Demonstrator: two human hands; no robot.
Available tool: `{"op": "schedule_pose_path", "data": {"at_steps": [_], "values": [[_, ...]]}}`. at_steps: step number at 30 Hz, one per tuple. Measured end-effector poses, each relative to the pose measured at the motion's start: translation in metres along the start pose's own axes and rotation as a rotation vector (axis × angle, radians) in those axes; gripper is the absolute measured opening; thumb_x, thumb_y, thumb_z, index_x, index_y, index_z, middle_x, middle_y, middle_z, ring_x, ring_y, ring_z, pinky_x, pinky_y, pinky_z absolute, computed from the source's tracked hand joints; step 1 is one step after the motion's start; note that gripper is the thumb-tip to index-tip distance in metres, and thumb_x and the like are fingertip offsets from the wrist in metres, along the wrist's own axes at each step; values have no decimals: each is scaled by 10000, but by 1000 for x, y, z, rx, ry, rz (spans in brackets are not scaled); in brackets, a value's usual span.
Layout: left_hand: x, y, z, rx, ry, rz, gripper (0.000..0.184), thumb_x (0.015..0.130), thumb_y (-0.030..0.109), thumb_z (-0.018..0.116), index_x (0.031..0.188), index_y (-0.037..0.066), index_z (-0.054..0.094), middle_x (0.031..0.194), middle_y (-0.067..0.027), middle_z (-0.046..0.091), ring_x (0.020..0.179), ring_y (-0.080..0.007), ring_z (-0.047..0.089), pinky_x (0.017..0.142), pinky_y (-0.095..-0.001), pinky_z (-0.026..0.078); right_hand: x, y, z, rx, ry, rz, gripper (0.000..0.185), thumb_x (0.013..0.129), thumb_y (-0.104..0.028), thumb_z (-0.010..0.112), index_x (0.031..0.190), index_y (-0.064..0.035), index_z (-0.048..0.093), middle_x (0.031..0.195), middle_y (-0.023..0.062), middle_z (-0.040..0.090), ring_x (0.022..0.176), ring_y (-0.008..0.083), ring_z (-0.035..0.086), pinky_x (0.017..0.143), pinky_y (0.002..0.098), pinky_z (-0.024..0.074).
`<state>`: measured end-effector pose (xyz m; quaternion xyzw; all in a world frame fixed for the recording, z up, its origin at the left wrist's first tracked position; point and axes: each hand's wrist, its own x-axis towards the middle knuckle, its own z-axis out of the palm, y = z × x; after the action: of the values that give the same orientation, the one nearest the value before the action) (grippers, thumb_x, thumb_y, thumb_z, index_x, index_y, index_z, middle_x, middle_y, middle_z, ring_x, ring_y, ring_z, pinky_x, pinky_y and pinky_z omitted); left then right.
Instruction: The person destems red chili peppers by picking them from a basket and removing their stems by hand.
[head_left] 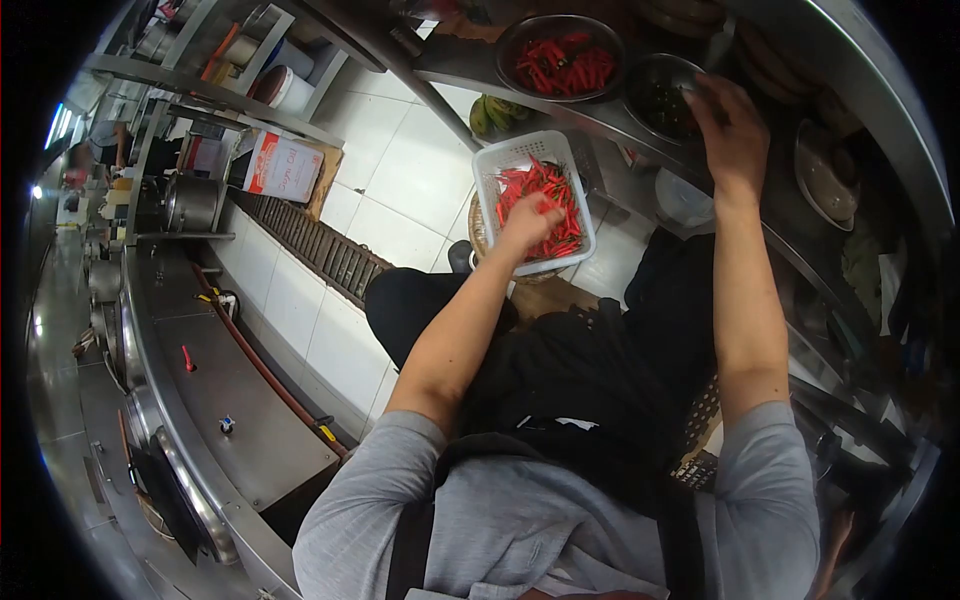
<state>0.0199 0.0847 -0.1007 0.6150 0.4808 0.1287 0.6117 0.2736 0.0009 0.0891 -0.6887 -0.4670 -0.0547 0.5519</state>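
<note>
Red chilies (567, 238) with green stems fill much of a white plastic basket (586, 190) in front of me. My left hand (532, 222) is over these chilies, its fingers curled together; what they hold is too small to make out. Over the right edge of a dark metal bowl (660, 92) with green bits inside is my right hand (730, 125), fingers apart and somewhat blurred. To the left of that bowl, a second metal bowl (507, 72) on the shelf holds red chilies without visible stems.
Green bananas (495, 115) lie behind the basket. A metal shelf (620, 125) runs along the right, with a tilted bowl (825, 180). On the left are a steel counter (230, 385), a pot (192, 203) and an oil box (284, 165). A person (108, 140) stands far left.
</note>
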Motion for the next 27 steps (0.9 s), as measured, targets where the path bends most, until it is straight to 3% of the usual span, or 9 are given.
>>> {"op": "schedule_pose_path", "data": {"at_steps": [1, 3, 6, 7, 8, 13, 16, 21, 27], "values": [[17, -28, 5, 382, 58, 157, 248, 828, 239, 686, 975, 52, 616, 734, -119, 650, 618, -253, 630, 569, -372, 507, 0, 1, -1, -4, 1, -5, 143, 824, -96, 701, 953, -35, 711, 877, 106, 702, 775, 185, 674, 699, 270, 511], [16, -34, 20, 661, 84, 275, 347, 790, 262, 710, 1075, 79, 634, 868, -193, 684, 820, -358, 670, 749, -443, 526, -14, 6, 0, 92, 162, -113, 145, 830, -72, 686, 967, -30, 710, 877, 105, 702, 755, 179, 665, 696, 266, 506], [10, -26, 30, 872, -14, 129, 350, 811, 257, 646, 1121, 97, 622, 964, -227, 663, 960, -383, 637, 858, -487, 498, -63, 12, 13, 194, 74, -36, 154, 841, -64, 668, 985, -30, 708, 880, 103, 704, 749, 176, 662, 687, 268, 505], [10, -28, 30, 875, -19, 127, 350, 811, 257, 646, 1121, 97, 622, 964, -227, 663, 960, -383, 637, 858, -487, 498, -77, -4, 10, 198, -91, 149, 159, 853, -79, 657, 997, -33, 707, 890, 109, 707, 762, 170, 666, 689, 279, 511], [10, -29, 29, 841, 4, 149, 349, 801, 264, 671, 1101, 90, 629, 942, -227, 666, 937, -384, 642, 846, -478, 499, -87, -3, 16, 245, -187, 172, 159, 853, -84, 653, 993, -30, 704, 902, 117, 707, 765, 195, 675, 687, 294, 517], [2, -16, 12, 661, 74, 217, 330, 806, 258, 676, 1081, 83, 623, 915, -228, 666, 911, -382, 644, 820, -482, 500, -105, 8, 36, 98, -626, 19, 178, 848, -146, 639, 973, -30, 689, 926, 144, 683, 830, 336, 653, 743, 393, 518], [-8, 2, -1, 626, 60, 215, 293, 812, 236, 665, 1062, 89, 622, 895, -219, 667, 903, -383, 644, 809, -492, 497, -106, 8, 48, 26, -671, 4, 188, 854, -162, 619, 971, -34, 691, 921, 142, 680, 847, 354, 642, 770, 426, 508], [-1, -6, 14, 920, -43, 305, 298, 824, 235, 626, 1095, 112, 620, 910, -206, 668, 905, -370, 647, 800, -479, 511, -103, 10, 56, 44, -667, 56, 197, 854, -181, 615, 972, -45, 693, 918, 148, 677, 853, 361, 636, 775, 437, 502], [5, -18, 28, 1000, -69, 203, 338, 813, 238, 621, 1123, 104, 610, 941, -209, 671, 919, -377, 648, 811, -488, 516, -110, 19, 50, -40, -664, 86, 196, 849, -192, 623, 962, -49, 694, 917, 163, 675, 854, 364, 636, 772, 438, 502]]}}
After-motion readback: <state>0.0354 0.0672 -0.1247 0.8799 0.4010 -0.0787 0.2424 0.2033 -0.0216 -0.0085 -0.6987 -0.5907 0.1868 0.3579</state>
